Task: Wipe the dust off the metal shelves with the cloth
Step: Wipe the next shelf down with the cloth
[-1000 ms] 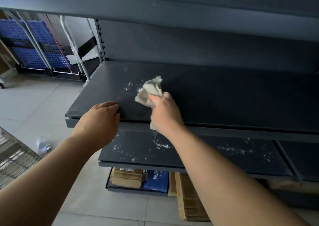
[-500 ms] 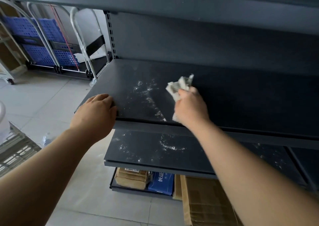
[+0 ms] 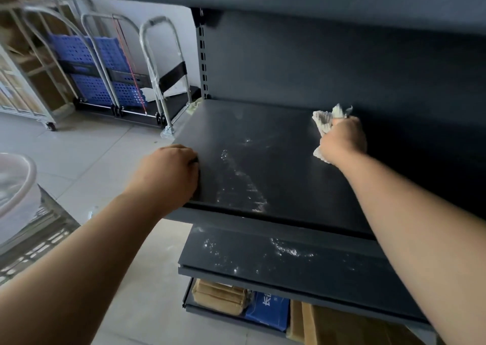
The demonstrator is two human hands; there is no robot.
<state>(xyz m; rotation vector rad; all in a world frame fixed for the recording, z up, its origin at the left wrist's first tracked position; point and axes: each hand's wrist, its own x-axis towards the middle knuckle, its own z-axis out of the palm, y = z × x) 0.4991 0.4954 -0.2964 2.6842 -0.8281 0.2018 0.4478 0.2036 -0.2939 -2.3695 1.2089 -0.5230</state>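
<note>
Matt dark metal shelf [image 3: 263,134], dusty; cloth [image 3: 324,121] seemingly coarse-woven.

The left hand [image 3: 168,176] rests on the front-left corner of the middle shelf [image 3: 265,139]. The right hand [image 3: 342,140] sits farther back and to the right on that shelf, closed around the cloth [image 3: 324,122]. A dust streak [image 3: 242,179] lies between the hands. The lower shelf [image 3: 289,263] lies below, with boxes [image 3: 223,296] beneath it. Folded trolleys [image 3: 126,71] stand behind, to the left.
</note>
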